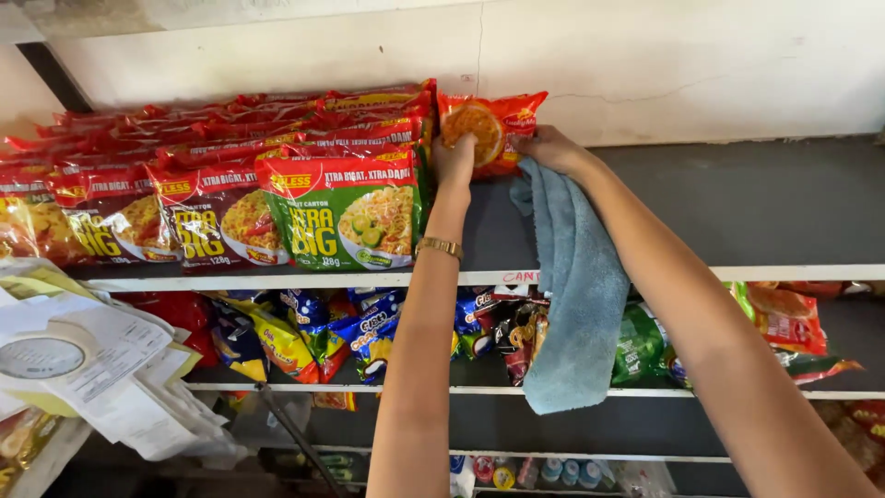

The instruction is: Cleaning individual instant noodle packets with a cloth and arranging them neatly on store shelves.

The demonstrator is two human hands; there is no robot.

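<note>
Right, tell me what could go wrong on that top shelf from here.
The orange noodle packet stands upright between both hands, left hand and right hand; with bare shelf to its right, it may tip over once released. The blue cloth hangs from the right hand over the shelf edge and could slip off or snag the snack packets below.

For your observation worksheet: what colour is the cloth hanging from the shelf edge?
The cloth is light blue, seen in the head view.
</note>
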